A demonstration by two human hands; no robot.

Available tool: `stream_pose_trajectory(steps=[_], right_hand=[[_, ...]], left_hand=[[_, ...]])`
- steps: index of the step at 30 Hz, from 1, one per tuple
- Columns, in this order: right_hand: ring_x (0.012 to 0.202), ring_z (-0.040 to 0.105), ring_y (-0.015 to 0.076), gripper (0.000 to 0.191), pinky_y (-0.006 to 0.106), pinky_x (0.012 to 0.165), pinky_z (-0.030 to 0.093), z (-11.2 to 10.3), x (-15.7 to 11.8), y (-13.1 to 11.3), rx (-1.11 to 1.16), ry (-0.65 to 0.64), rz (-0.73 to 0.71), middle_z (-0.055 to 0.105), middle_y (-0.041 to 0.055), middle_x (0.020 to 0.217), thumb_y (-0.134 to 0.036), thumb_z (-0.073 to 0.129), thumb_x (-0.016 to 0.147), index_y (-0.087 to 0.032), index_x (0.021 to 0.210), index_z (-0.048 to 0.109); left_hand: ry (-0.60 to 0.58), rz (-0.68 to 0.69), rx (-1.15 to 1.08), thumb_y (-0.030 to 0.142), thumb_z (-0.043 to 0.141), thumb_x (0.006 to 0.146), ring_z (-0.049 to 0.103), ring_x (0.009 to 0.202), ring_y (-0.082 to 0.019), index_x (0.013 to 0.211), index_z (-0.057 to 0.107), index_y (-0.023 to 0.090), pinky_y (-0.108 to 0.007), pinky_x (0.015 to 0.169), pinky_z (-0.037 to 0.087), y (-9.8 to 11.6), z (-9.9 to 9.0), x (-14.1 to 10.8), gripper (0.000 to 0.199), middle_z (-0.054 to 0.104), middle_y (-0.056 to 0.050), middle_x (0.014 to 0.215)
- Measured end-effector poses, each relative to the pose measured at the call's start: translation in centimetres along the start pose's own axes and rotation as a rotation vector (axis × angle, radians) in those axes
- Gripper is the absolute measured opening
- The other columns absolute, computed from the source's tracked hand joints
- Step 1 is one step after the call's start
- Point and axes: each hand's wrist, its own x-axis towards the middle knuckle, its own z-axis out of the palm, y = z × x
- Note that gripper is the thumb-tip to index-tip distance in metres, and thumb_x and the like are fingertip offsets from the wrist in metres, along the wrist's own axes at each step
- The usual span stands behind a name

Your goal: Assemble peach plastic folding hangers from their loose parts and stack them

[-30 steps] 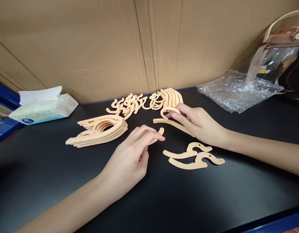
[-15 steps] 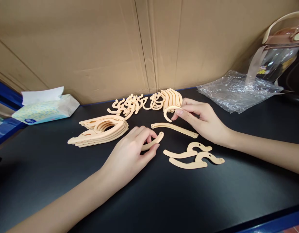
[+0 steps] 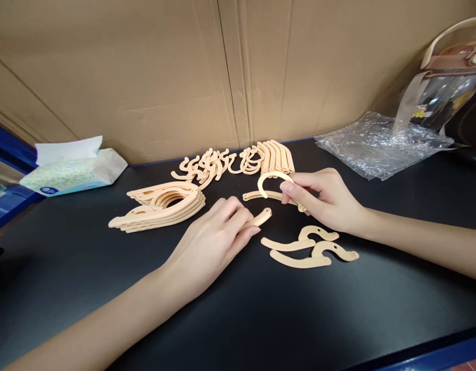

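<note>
Between its thumb and fingers, my left hand (image 3: 218, 242) grips a beige curved hanger arm (image 3: 263, 218); its holed end sticks out to the right. My right hand (image 3: 325, 198) pinches a C-shaped hanger hook (image 3: 268, 178) just above the table. Behind the fingers lies another long hanger arm (image 3: 257, 195), partly hidden by my right hand. Two hanger pieces with curved necks (image 3: 300, 263) rest in front of the right hand. A stack of hanger pieces (image 3: 164, 216) sits left of my left hand.
Loose hooks (image 3: 207, 167) and a row of hanger arms (image 3: 274, 156) lie at the back by the cardboard wall (image 3: 164, 77). A tissue pack (image 3: 73, 167) is at the left. Clear plastic wrap (image 3: 377, 144) and a bottle (image 3: 446, 87) stand at the right.
My right hand has come slightly down with the hook, which now shows its curve more fully. The left hand's hanger arm has shifted a little right and now points toward the hook.
</note>
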Motion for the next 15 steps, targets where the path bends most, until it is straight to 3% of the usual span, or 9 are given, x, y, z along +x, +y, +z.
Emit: stream_pose_trajectory(steps=[3, 6, 9, 12, 15], right_hand=[[0.042, 0.036, 0.0072, 0.040, 0.025, 0.048, 0.029, 0.01, 0.23, 0.13, -0.164, 0.084, 0.001, 0.040, -0.0053, 0.046, -0.037, 0.042, 0.097, -0.018, 0.066, 0.058], [0.046, 0.039, 0.0080, 0.039, 0.025, 0.049, 0.029, 0.04, 0.36, 0.37, -0.136, 0.085, 0.063, 0.045, -0.0042, 0.050, -0.041, 0.043, 0.096, -0.017, 0.070, 0.060], [0.046, 0.045, 0.0077, 0.034, 0.023, 0.047, 0.034, 0.14, 0.34, 0.36, 0.124, 0.028, 0.141, 0.050, -0.0043, 0.053, -0.045, 0.052, 0.091, -0.017, 0.075, 0.060], [0.041, 0.052, 0.0071, 0.033, 0.022, 0.044, 0.040, 0.31, 0.36, 0.12, 0.471, -0.145, 0.220, 0.058, -0.0043, 0.057, -0.048, 0.061, 0.085, -0.017, 0.074, 0.057], [0.042, 0.057, 0.0080, 0.034, 0.021, 0.045, 0.045, 0.46, 0.52, 0.06, 0.606, -0.259, 0.281, 0.066, -0.0010, 0.066, -0.049, 0.062, 0.084, -0.017, 0.074, 0.057]], left_hand=[[0.009, 0.011, -0.021, 0.027, 0.038, 0.099, 0.051, 0.082, -0.015, 0.093, 0.053, 0.019, -0.028, 0.072, 0.041, -0.03, -0.13, -0.04, 0.019, 0.052, -0.002, 0.094], [0.029, 0.006, -0.056, 0.027, 0.041, 0.098, 0.051, 0.078, -0.013, 0.092, 0.050, 0.019, -0.026, 0.070, 0.041, 0.03, -0.24, -0.09, 0.013, 0.051, -0.001, 0.094], [0.037, 0.014, -0.061, 0.026, 0.042, 0.098, 0.050, 0.074, -0.013, 0.090, 0.045, 0.020, -0.026, 0.067, 0.040, 0.13, -0.22, -0.12, 0.010, 0.051, 0.001, 0.089], [0.033, -0.003, -0.030, 0.024, 0.039, 0.098, 0.049, 0.071, -0.015, 0.089, 0.043, 0.020, -0.028, 0.064, 0.038, 0.16, -0.15, -0.16, 0.011, 0.050, 0.001, 0.080], [0.061, -0.018, 0.003, 0.023, 0.036, 0.099, 0.051, 0.079, -0.017, 0.093, 0.045, 0.020, -0.030, 0.069, 0.040, 0.10, -0.20, -0.10, 0.012, 0.054, -0.002, 0.088]])
